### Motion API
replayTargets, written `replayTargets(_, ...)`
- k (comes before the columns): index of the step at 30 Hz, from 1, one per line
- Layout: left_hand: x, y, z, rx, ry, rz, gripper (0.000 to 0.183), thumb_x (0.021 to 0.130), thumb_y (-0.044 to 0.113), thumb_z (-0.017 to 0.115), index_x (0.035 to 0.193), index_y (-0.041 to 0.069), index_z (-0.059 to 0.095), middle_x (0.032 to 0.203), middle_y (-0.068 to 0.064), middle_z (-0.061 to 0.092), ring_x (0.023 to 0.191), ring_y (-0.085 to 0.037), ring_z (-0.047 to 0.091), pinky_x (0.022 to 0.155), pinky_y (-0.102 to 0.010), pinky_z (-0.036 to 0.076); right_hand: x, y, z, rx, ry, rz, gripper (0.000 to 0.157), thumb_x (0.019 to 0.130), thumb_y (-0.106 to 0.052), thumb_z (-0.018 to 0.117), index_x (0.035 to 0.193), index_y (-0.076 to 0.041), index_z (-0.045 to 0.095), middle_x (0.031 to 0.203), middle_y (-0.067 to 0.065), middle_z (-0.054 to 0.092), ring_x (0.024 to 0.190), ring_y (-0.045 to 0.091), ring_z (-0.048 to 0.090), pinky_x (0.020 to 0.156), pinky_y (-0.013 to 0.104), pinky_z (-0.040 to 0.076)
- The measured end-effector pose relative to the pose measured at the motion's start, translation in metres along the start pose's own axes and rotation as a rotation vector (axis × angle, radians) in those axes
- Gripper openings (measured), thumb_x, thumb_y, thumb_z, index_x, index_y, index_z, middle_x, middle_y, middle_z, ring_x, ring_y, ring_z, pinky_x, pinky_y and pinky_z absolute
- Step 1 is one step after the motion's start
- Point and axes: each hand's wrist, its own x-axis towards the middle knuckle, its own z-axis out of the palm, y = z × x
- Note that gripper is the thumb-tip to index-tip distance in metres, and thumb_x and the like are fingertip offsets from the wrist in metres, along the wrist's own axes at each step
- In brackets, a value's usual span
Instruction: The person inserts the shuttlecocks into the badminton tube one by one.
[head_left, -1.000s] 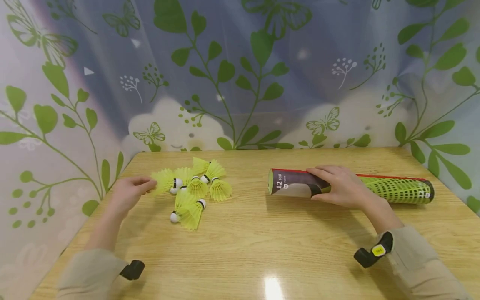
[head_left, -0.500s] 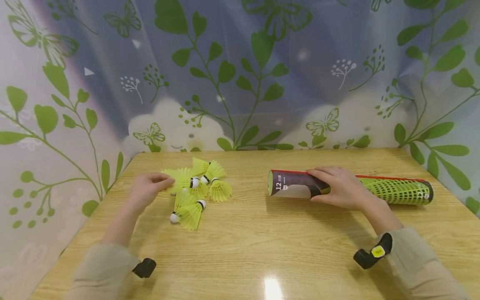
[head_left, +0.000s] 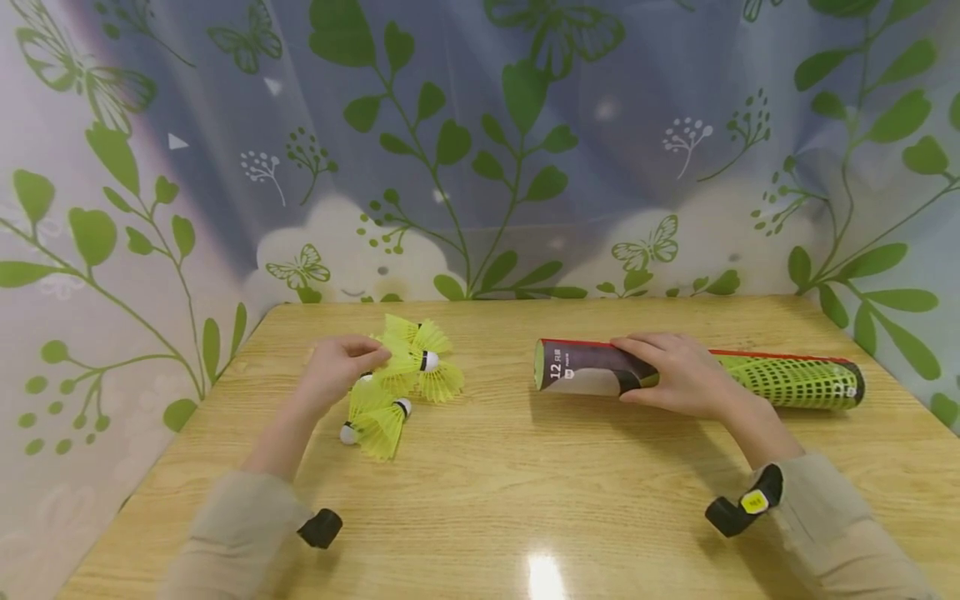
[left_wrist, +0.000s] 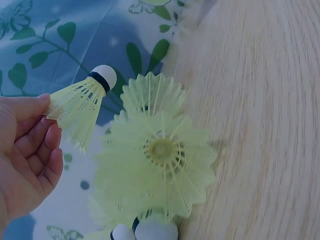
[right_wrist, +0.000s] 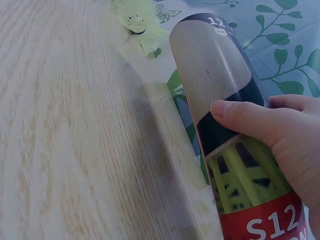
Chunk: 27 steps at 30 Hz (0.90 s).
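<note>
Noted at left: shuttlecocks (head_left: 382, 433) with thin matt plastic skirts, ribbed and meshed; rounded caps (left_wrist: 106, 74) smooth. Noted at right: tube (head_left: 588, 368) with smooth printed skin, soft sheen along the curve. Across the near area: bench (head_left: 487, 500) in wood grain, smooth, glossy enough for a bright reflection. At far side: printed hanging (head_left: 480, 125), thin, lightly creased, slight sheen. At near left and right: sleeves (head_left: 243, 517) in matt cloth.
</note>
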Motion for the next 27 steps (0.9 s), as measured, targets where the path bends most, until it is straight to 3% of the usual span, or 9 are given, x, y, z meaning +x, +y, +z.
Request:
replayTargets(6,0.004,0.012,0.017,-0.057,-0.034,0.026,0.03,0.092,0.023,0.06,0.108,-0.001,0.067,0.111,-0.016,0.064,0.105,-0.03,0.056,0.09,-0.045,0.043,0.0,0.001,0.0,-0.008,0.001,-0.007,0.074,0.068,-0.038,0.082,0.13,-0.01,0.054,0.121,0.014,0.059,0.108,0.034,0.056,0.088,0.054,0.042)
replayTargets(27,0.015,0.043,0.072,-0.106,-0.045,0.102,0.022,0.088,0.024,0.066,0.099,0.005,0.072,0.102,-0.007,0.069,0.094,-0.02,0.062,0.08,-0.035,0.048,0.0,-0.001,-0.001,0.011,-0.006,0.006,0.073,0.069,-0.035,0.082,0.131,-0.011,0.054,0.122,0.014,0.059,0.109,0.034,0.055,0.089,0.055,0.041)
